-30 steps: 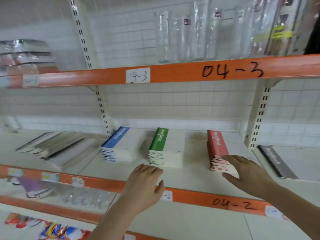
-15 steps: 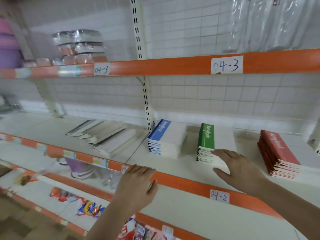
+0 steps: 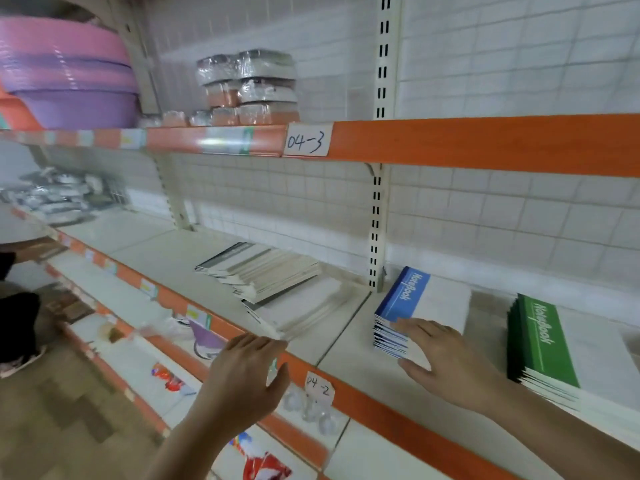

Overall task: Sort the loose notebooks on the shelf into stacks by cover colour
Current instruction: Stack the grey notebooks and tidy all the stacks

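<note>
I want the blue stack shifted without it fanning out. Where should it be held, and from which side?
Grip the blue stack at its two long sides, coming from the front: its near end overhangs nothing, the right hand already rests there, and squeezing the sides keeps the thin notebooks squared.

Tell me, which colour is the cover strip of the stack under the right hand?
Blue, seen in the head view.

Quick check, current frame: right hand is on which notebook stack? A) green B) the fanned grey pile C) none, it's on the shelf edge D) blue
D: the right hand lies with straight fingers on the front corner of the blue stack; the green stack sits apart to its right and the grey pile to its left, neither touched by it.
</note>
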The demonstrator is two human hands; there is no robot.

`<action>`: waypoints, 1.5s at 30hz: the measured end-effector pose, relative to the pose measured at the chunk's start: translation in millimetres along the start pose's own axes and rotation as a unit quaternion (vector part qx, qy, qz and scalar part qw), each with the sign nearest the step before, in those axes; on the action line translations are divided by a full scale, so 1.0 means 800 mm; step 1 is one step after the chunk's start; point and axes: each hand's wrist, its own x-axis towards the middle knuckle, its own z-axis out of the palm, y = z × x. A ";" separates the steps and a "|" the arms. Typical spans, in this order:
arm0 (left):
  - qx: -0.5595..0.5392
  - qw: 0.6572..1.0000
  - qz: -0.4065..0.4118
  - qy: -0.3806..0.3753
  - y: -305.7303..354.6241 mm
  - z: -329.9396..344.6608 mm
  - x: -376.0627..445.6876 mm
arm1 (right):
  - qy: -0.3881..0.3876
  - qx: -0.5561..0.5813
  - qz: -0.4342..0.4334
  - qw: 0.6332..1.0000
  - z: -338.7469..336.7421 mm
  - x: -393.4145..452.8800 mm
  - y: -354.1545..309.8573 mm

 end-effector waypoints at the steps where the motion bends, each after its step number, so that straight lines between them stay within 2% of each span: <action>1: 0.008 1.000 -0.011 0.003 -0.012 0.001 0.002 | -0.006 -0.001 -0.009 1.000 0.006 0.018 -0.003; 8: 0.042 0.997 -0.064 0.010 -0.101 0.005 0.018 | -0.071 0.025 -0.045 0.996 0.037 0.116 -0.038; 11: 0.042 0.997 -0.065 0.010 -0.142 0.011 0.040 | -0.071 0.011 -0.048 0.996 0.046 0.152 -0.051; 20: 0.066 0.998 -0.007 0.016 -0.295 0.045 0.093 | -0.062 0.036 -0.009 0.997 0.109 0.261 -0.135; 24: 0.034 0.999 0.025 0.003 -0.386 0.057 0.119 | -0.057 0.042 0.019 0.997 0.134 0.325 -0.202; 31: -0.016 0.998 0.063 0.004 -0.483 0.074 0.139 | -0.097 0.001 0.018 0.995 0.185 0.473 -0.291; 39: -0.077 0.993 0.092 -0.017 -0.562 0.083 0.146 | -0.214 -0.043 0.067 0.974 0.255 0.600 -0.332; 41: -0.087 0.991 0.100 -0.026 -0.576 0.087 0.149 | -0.218 -0.059 0.079 0.971 0.269 0.612 -0.335; 45: -0.091 0.990 0.099 -0.029 -0.594 0.090 0.157 | -0.166 -0.114 0.056 0.978 0.284 0.620 -0.343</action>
